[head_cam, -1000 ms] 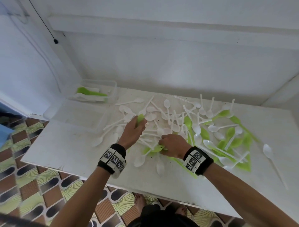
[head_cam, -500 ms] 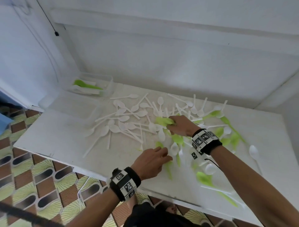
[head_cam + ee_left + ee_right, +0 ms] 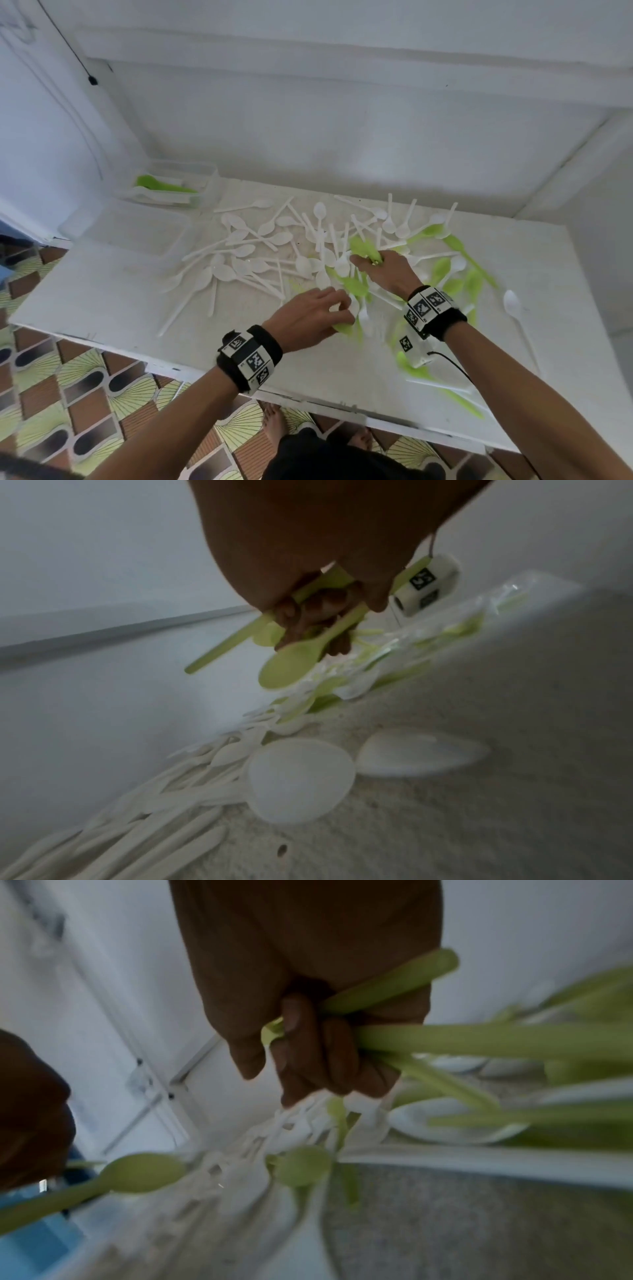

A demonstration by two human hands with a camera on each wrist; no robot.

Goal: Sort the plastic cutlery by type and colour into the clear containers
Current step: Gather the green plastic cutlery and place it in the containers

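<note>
White spoons (image 3: 239,251) and green spoons (image 3: 442,269) lie mixed in a heap across the white table (image 3: 102,298). My left hand (image 3: 318,315) hovers low over the heap's near side, fingers curled round green spoons (image 3: 291,664) whose handles cross in its palm. My right hand (image 3: 380,265) is farther back in the middle of the heap and grips a bunch of green spoons (image 3: 364,248); their handles (image 3: 479,1042) stick out of its fist. Two clear containers stand at the table's far left: the back one (image 3: 171,186) holds green spoons, the nearer one (image 3: 137,229) looks empty.
A white wall runs behind the table, and another closes the left side. A lone white spoon (image 3: 513,308) lies near the right edge. Green spoons (image 3: 445,387) rest near the front edge under my right forearm. Patterned floor tiles (image 3: 68,394) and bare feet show below.
My left hand pulled back from the far left of the heap to its near side. My right hand moved forward into the middle, gathering green spoons.
</note>
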